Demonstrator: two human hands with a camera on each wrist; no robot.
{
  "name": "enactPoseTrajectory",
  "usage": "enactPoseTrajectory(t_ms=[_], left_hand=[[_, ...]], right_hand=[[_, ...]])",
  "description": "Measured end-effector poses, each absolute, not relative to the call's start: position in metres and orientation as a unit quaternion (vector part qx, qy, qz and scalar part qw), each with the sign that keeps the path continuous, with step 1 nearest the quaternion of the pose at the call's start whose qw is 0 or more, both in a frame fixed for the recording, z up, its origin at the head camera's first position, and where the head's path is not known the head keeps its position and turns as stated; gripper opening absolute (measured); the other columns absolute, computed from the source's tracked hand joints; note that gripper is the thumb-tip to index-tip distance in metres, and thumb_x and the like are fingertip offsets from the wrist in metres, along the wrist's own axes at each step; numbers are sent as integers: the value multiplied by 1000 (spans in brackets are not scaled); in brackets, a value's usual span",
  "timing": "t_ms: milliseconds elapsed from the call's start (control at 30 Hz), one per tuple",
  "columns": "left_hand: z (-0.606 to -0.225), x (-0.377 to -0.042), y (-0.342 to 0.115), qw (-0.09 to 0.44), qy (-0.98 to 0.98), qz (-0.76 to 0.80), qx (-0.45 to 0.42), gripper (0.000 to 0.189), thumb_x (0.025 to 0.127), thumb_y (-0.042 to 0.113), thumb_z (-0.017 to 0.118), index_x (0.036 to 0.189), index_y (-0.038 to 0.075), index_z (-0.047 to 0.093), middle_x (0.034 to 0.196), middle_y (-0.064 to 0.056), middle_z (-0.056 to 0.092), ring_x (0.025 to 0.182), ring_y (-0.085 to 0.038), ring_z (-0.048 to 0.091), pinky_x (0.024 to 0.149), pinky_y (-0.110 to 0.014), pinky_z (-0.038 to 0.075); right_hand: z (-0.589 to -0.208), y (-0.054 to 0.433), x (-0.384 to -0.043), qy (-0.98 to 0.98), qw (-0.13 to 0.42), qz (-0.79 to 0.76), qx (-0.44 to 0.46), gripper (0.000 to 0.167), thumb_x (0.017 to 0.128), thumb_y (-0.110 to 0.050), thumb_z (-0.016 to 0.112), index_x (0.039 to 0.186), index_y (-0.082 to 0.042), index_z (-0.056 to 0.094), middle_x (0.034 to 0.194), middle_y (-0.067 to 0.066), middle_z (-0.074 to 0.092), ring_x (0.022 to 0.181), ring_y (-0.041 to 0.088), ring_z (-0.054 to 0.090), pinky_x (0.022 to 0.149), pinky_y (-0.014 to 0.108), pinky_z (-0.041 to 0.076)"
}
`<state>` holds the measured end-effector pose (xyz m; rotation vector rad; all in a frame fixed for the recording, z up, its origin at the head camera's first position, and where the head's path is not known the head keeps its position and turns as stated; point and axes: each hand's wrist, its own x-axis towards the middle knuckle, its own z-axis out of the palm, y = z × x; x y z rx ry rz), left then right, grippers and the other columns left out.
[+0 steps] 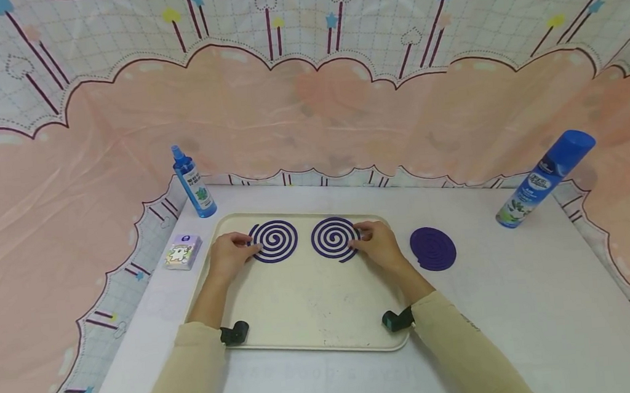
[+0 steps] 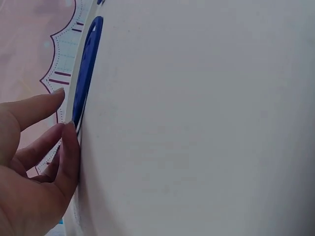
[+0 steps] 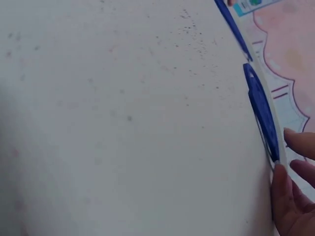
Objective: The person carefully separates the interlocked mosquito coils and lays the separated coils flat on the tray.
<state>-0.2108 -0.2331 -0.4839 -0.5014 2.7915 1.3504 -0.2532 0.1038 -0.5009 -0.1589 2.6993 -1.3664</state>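
Two dark blue mosquito coils lie flat, side by side, on a cream tray (image 1: 301,308) in the head view. At the outer edge of the left coil (image 1: 275,240) is my left hand (image 1: 228,256). Its thumb tip reaches that edge in the left wrist view, while the index finger stands apart from the thumb. My right hand (image 1: 381,244) mirrors it at the outer side of the right coil (image 1: 333,237). In the right wrist view, the thumb tip meets this coil (image 3: 263,110), with a gap between thumb and index finger.
Right of the tray, another dark blue coil (image 1: 433,249) with tightly packed turns lies on the white table (image 1: 523,303). A blue spray bottle (image 1: 195,184) and a small purple-and-white pack (image 1: 183,252) stand at the left. A blue aerosol can (image 1: 541,182) stands far right.
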Motion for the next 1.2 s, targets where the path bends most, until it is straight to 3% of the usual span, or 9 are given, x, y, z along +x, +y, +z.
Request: enactPoseTrajectory(t_ms=[267,500,733,900,1200], left_hand=[[-465,-217,-220,-1,900,409,-147,41,91,30,77,121,4,69,113,-15,66,99,-26,59,76,-26,52],[-443,-222,-190,-21,909,405,-96,40,91,27,77,122,4,70,120,-19,67,107,-30,59,94,-40,56],[-434,-228,-160,-21,911,409,-50,39,91,29,77,121,5,71,124,-19,63,109,-30,60,93,-41,57],[-432,-232,-135,-11,907,421,-26,38,91,28,77,121,5,71,125,-19,63,110,-30,59,91,-41,54],[-434,-238,-84,-1,898,440,21,36,90,25,79,118,4,72,119,-17,65,106,-28,59,89,-39,54]], right_hand=[[-476,118,-249,863,87,-497,-28,52,93,-16,75,141,-11,59,139,17,58,111,30,66,78,30,63],[-452,140,-244,880,66,-469,-36,53,94,-21,74,143,-11,58,147,17,54,130,36,58,99,45,58],[-444,170,-235,903,33,-427,-49,51,94,-23,73,142,-10,59,147,20,54,129,40,59,99,51,57],[-447,198,-230,918,20,-393,-54,51,95,-24,72,142,-9,58,145,22,55,127,42,61,106,56,52],[-451,234,-217,922,22,-386,-27,52,96,-25,71,142,-6,57,146,24,54,131,44,56,108,58,50]])
